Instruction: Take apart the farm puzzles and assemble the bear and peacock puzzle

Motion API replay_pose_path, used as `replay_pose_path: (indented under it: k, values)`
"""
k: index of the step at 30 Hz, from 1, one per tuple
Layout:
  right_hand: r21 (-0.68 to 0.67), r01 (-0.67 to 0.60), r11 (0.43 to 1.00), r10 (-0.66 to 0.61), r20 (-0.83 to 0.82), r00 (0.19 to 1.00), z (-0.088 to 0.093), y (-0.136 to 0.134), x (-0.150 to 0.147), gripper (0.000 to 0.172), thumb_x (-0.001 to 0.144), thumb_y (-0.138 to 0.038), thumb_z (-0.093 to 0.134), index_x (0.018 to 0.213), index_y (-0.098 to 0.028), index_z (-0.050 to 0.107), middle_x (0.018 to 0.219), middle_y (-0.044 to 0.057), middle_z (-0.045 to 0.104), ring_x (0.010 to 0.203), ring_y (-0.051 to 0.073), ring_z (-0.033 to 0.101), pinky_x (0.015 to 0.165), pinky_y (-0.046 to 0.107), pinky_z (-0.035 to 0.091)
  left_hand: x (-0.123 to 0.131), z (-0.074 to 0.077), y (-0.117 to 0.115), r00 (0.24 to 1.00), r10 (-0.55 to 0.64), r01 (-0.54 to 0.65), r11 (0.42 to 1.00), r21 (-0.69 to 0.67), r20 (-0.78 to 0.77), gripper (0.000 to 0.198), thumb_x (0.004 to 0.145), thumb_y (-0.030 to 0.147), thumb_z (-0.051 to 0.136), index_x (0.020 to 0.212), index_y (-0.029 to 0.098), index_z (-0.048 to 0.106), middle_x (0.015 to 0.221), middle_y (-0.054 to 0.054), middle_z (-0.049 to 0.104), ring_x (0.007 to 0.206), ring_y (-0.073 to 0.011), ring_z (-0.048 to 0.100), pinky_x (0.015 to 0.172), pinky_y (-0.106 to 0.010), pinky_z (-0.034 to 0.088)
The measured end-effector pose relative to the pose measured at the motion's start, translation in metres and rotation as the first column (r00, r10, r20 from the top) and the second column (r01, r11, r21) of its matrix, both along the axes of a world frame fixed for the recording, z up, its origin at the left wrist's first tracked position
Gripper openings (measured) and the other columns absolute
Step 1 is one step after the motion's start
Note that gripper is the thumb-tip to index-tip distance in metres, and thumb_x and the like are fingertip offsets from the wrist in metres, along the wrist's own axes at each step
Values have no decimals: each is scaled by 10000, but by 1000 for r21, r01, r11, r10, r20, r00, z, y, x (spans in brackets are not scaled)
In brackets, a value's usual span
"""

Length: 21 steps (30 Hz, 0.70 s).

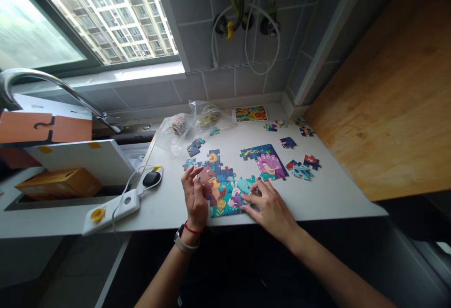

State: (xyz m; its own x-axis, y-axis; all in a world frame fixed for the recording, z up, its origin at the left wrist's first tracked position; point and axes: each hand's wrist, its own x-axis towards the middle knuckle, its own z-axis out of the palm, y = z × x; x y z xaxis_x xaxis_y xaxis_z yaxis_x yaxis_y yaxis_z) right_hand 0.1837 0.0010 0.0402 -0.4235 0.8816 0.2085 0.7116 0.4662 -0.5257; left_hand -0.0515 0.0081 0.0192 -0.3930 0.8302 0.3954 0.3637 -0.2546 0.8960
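Note:
A partly joined jigsaw puzzle (220, 188) with cartoon animals lies flat near the counter's front edge. My left hand (195, 200) stands on its side at the puzzle's left edge, fingers loosely curved and apart, with nothing in them. Against the puzzle's lower right edge, my right hand (269, 207) has thumb and forefinger closed around a puzzle piece (244, 202), mostly hidden by the fingers. Behind that hand lies another joined section (269, 160) with a pink many-eyed creature. Its lower edge comes close to the main section; whether they join is hard to see.
Loose puzzle pieces (302, 171) lie to the right, others (195, 147) at the back left. Clear plastic bags (207, 114) and a picture card (250, 113) are by the wall. Left are a power strip (112, 211), a faucet (59, 85) and a cardboard box (56, 186). A wooden panel (394, 87) borders the right.

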Motion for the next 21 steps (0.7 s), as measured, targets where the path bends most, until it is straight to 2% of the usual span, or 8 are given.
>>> replay_pose_path:
  k: [5,7,9,12,15,18,21]
  values:
    - [4,-11,1000,11,1,1000,-1,1,6,236,875,-318,824,1108,-282,820,1150,116,670,1081,329,640,915,522,614,3,3,-2,975,-112,107,994,-37,-191,355,1132,347,315,1377,227,541,1329,-130,646,1215,-238,650,979,-437,578]
    - [27,-27,999,29,-51,998,0,14,18,242,916,-292,768,1153,-265,802,1190,117,677,1135,327,642,975,524,601,4,7,-2,957,-125,116,992,-51,-260,356,1130,331,313,1292,211,606,1303,-131,655,1224,-246,646,991,-453,582]
    - [78,-7,997,14,-94,996,3,35,35,255,978,-261,663,1202,-239,783,1229,123,685,1210,327,628,1076,544,551,6,10,0,928,-136,130,991,-39,-348,322,1120,308,351,1209,204,643,1263,-126,672,1266,-259,624,1066,-499,546]
    - [109,5,994,3,-78,997,5,77,62,339,1023,-246,545,1290,-196,747,1311,142,688,1255,316,631,1128,541,522,10,14,-1,822,-247,253,966,-59,-513,221,1078,268,467,1156,212,666,1246,-107,694,1327,-278,587,1153,-563,478]
    - [70,-100,993,100,5,995,-1,112,78,402,1009,-226,528,1367,-198,708,1465,136,637,1381,317,578,1193,548,472,16,17,-3,653,-396,397,905,-153,-646,182,1031,240,555,1162,221,680,1306,-103,693,1397,-303,538,1154,-575,475]
    - [33,-210,977,207,73,976,-14,127,82,450,991,-187,528,1414,-208,679,1581,111,559,1502,320,471,1247,560,404,20,18,-4,525,-490,458,852,-254,-696,209,1007,275,609,1196,228,684,1370,-112,677,1436,-328,508,1132,-573,497]
    - [-16,-227,974,228,113,967,-26,125,82,482,1019,-217,509,1487,-256,616,1643,81,483,1555,326,394,1253,585,376,21,19,-3,462,-532,446,831,-332,-710,333,984,368,659,1285,228,677,1485,-139,610,1489,-371,453,1151,-611,471]
